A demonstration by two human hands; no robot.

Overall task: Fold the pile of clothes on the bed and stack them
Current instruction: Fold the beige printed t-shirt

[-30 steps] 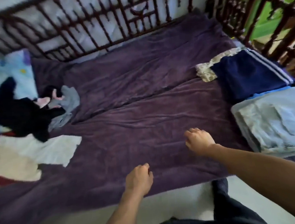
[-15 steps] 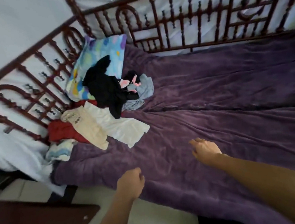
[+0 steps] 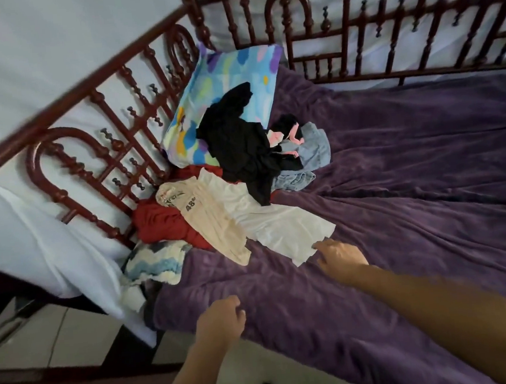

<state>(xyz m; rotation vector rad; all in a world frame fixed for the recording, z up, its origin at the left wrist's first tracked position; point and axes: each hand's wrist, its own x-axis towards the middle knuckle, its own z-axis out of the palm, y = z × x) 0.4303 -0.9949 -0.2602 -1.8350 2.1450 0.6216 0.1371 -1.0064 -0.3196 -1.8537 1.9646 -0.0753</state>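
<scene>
A loose pile of clothes lies at the head of the bed: a black garment (image 3: 242, 150) on top, a white one (image 3: 278, 223) spread toward me, a cream one printed "48" (image 3: 214, 222), a red one (image 3: 163, 226) and a light blue one (image 3: 312, 153). My right hand (image 3: 340, 256) reaches over the purple blanket (image 3: 413, 209), its fingertips at the white garment's near corner; it holds nothing. My left hand (image 3: 219, 320) hangs loosely curled over the bed's front edge, holding nothing.
A colourful pillow (image 3: 226, 97) leans against the dark red headboard rails (image 3: 107, 161). A knitted blue and cream cloth (image 3: 154, 263) sits at the bed's corner. A white curtain (image 3: 31, 239) hangs at left. Tiled floor lies below the bed edge.
The view has swung left from the folded stacks to the unfolded pile. My right hand has moved forward and left up to the white garment's corner; my left hand stays low.
</scene>
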